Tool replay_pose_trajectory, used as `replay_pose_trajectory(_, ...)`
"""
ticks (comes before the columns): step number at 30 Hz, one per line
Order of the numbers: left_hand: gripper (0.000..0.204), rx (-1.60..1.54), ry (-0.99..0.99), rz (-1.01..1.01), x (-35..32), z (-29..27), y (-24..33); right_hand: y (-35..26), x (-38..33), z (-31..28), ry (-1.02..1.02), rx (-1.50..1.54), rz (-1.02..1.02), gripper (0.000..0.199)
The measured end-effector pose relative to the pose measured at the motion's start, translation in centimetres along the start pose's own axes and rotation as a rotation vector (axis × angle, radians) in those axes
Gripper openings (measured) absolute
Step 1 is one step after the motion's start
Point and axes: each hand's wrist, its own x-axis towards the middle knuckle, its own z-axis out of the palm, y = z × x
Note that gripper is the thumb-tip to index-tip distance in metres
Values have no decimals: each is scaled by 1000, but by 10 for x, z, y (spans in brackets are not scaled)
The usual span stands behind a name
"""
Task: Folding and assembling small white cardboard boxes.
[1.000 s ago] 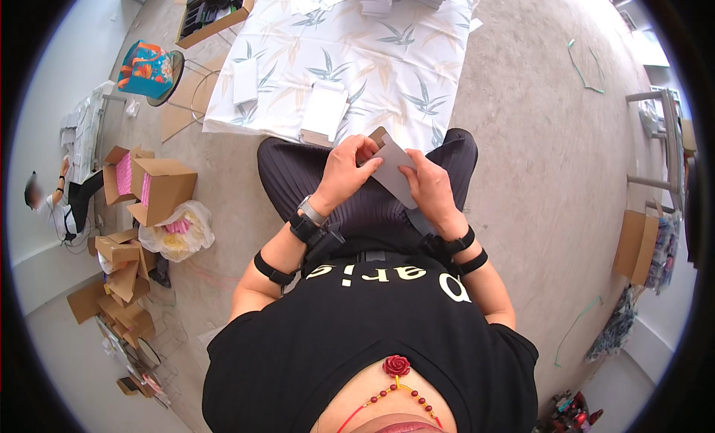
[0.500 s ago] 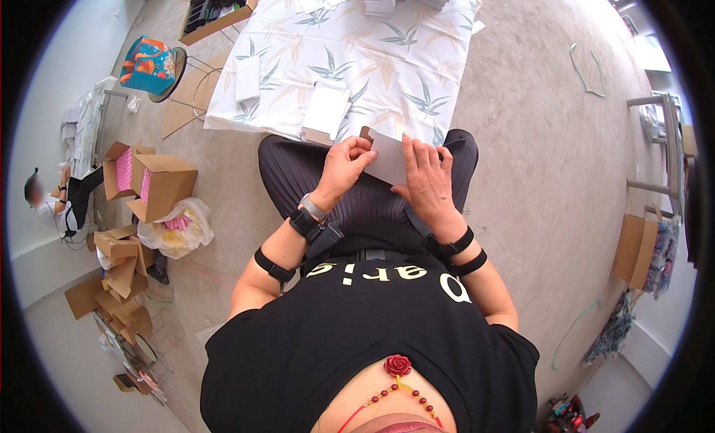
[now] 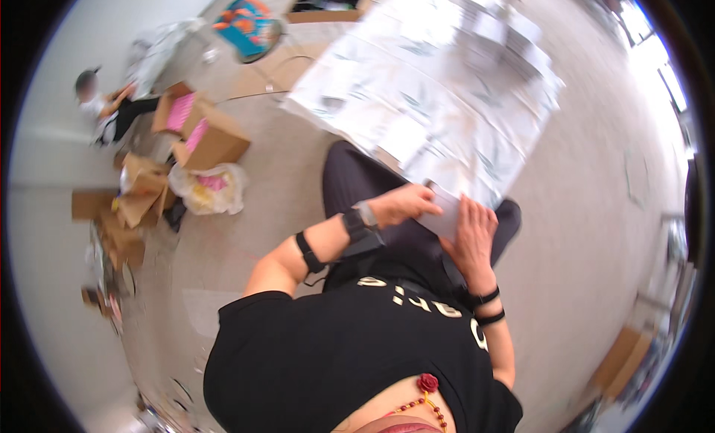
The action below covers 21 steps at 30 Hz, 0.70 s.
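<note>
Picture blurred by head motion; details soft.

Person seated, dark trousers, black shirt. Both hands meet over the lap on a small flat pale card (image 3: 445, 213), greyish-white, lying across the thighs right at the near edge of the cloth.

Left hand (image 3: 402, 204): comes in from the left, wrist with a dark watch band (image 3: 356, 223), a second black band (image 3: 309, 252) further up the forearm. Fingers curled, tips pinching the card's upper left corner.

Right hand (image 3: 471, 235): laid flat on the card's right part, fingers together and pointing up-frame, pressing it down onto the leg. Two thin black bracelets (image 3: 485, 306) on that wrist.

Ahead of the knees: a low worktop under a white cloth with leaf print (image 3: 417, 90), small pale stacks (image 3: 495, 30) on its far part, too smeared to tell what they are.

Left of the person, on the floor: open cardboard boxes (image 3: 205, 138) with pink inside, a crumpled clear bag (image 3: 205, 187) just beside them, more flattened cardboard (image 3: 119, 217) toward the wall. A bright round turquoise-and-orange thing (image 3: 249, 19) sits further up. Another person (image 3: 112, 109) sits at far left, well apart.
</note>
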Motion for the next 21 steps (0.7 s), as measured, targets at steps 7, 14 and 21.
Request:
replay_pose_trajectory(7,33,-336,-2,42,-7,13,-7,-6,2,-12,-55,30,-100,113)
replay_pose_trajectory(14,27,-321,92,73,-12,23,-2,1,14,-1,0,82,-140,81)
replay_pose_trajectory(21,26,-293,158,33,-11,20,-3,1,19,9,-101,215,-85,52)
